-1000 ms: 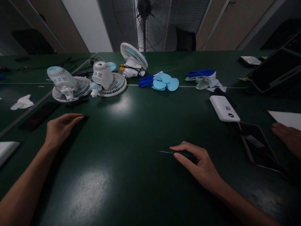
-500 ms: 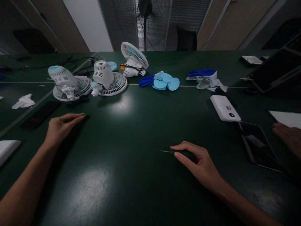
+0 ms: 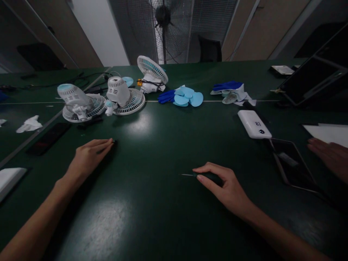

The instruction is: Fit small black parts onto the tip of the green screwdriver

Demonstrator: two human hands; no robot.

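Observation:
My right hand [image 3: 221,183] is closed round the dark handle of a screwdriver [image 3: 187,175], its thin metal shaft pointing left over the green table [image 3: 152,210]. At the left, my left hand [image 3: 91,154] has its fingers pinched together on a small dark object [image 3: 114,141], too small to make out. Behind it lie a fan head with its guard [image 3: 95,108] and a second one [image 3: 133,103]. A third small fan [image 3: 152,70] is tilted up farther back.
Light blue fan blades [image 3: 188,96] and blue-white gloves [image 3: 233,90] lie toward the back. On the right are a white power bank [image 3: 254,124], a phone [image 3: 293,163] and another person's hand [image 3: 328,156]. A dark phone-like slab [image 3: 49,138] lies left.
My left hand has moved right and slightly nearer with the small dark object at its fingertips. My right hand still holds the screwdriver in nearly the same spot. The camera view has shifted a little.

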